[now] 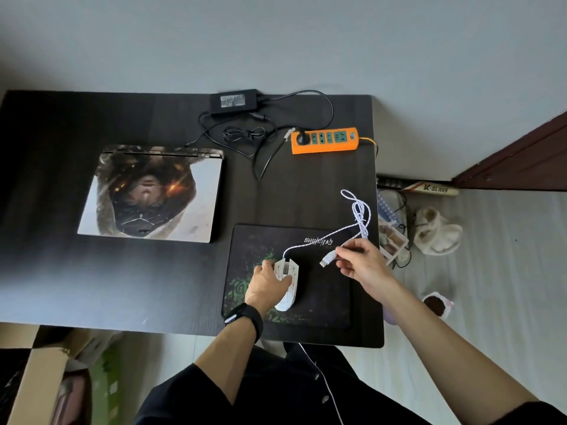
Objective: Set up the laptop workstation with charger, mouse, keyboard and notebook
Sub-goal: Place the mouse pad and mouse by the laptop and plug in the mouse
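A white mouse (288, 286) lies on the black and green mouse pad (325, 299) at the table's front right. My left hand (265, 283) grips the mouse from its left side. My right hand (362, 260) pinches the mouse's braided white cable (357, 210) just behind the USB plug (327, 259), which hangs above the pad. The closed laptop (150, 194), with a picture on its lid, lies to the left. The black charger brick (234, 101) sits at the back edge. Its plug sits in the orange power strip (325, 140), and a thin cable reaches the laptop's rear.
The dark table (92, 286) ends just right of the pad and strip. On the floor to the right lie slippers (435, 231), a small rack and a racket. A cardboard box (40, 378) stands at the lower left. A dark door (521, 161) is at the right.
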`<control>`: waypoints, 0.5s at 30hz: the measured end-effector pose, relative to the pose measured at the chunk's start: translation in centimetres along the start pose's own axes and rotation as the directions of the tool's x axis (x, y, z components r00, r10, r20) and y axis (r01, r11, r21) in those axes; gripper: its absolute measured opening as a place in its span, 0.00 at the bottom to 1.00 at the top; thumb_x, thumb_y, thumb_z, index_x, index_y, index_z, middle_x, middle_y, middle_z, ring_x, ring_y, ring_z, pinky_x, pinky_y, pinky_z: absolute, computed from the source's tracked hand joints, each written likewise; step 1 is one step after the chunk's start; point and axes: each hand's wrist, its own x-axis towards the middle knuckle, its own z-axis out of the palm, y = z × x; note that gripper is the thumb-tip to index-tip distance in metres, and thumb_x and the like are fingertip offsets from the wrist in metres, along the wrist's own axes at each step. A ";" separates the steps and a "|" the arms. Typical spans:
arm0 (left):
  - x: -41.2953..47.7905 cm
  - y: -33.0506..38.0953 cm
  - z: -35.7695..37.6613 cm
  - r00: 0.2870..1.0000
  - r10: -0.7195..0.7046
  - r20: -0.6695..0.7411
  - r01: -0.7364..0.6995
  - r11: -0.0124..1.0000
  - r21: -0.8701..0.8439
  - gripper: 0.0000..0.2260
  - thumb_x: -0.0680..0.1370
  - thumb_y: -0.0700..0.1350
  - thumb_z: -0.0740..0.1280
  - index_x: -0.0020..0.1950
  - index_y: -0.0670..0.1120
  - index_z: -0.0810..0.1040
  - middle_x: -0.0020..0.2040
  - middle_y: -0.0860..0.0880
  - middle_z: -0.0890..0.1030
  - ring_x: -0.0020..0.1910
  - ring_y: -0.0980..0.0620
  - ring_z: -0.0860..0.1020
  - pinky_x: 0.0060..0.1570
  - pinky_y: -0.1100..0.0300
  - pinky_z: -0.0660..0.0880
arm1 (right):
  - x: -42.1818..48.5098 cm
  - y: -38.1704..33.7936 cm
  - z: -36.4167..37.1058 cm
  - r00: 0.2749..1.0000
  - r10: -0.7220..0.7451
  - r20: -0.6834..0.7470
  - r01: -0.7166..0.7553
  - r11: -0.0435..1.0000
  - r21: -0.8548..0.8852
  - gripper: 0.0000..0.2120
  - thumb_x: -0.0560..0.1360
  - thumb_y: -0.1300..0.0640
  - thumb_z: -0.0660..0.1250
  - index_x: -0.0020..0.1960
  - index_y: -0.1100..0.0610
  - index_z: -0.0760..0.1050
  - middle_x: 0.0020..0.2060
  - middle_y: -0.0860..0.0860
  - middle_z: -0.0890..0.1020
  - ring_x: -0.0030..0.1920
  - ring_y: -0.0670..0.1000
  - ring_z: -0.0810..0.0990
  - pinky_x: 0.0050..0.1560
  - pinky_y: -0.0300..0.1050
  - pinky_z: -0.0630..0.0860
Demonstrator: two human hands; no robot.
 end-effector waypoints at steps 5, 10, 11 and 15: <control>-1.3 1.6 -2.9 0.986 0.135 -0.102 -0.157 0.954 -0.254 0.20 0.73 0.49 0.71 0.64 0.53 0.75 0.55 0.55 0.81 0.52 0.57 0.79 0.51 0.65 0.72 | -0.5 -0.5 2.4 0.998 -0.008 0.064 0.011 0.999 -0.046 0.06 0.76 0.59 0.73 0.51 0.54 0.77 0.44 0.54 0.88 0.37 0.48 0.81 0.43 0.44 0.77; -2.6 2.4 -6.4 0.948 0.299 -0.108 -0.318 0.894 -0.315 0.17 0.70 0.48 0.76 0.57 0.59 0.81 0.44 0.58 0.84 0.44 0.65 0.81 0.49 0.69 0.76 | -0.6 -1.3 6.2 0.984 0.115 0.133 -0.126 0.989 0.076 0.05 0.77 0.64 0.70 0.52 0.58 0.81 0.40 0.56 0.87 0.33 0.47 0.76 0.42 0.43 0.76; -2.7 2.6 -6.7 0.941 0.320 -0.114 -0.339 0.881 -0.330 0.15 0.70 0.49 0.77 0.56 0.58 0.83 0.43 0.58 0.85 0.43 0.65 0.82 0.49 0.68 0.77 | -0.5 -1.4 6.6 0.980 0.136 0.142 -0.151 0.984 0.096 0.05 0.77 0.64 0.70 0.52 0.58 0.82 0.40 0.57 0.87 0.32 0.47 0.75 0.42 0.43 0.76; -2.5 1.7 -8.2 0.936 0.293 -0.197 -0.351 0.830 -0.433 0.10 0.69 0.52 0.79 0.48 0.53 0.86 0.40 0.56 0.86 0.41 0.63 0.83 0.47 0.67 0.79 | -0.7 -2.0 9.3 0.971 0.169 0.170 -0.184 0.980 0.077 0.04 0.78 0.63 0.70 0.52 0.60 0.82 0.41 0.58 0.87 0.29 0.46 0.73 0.39 0.41 0.74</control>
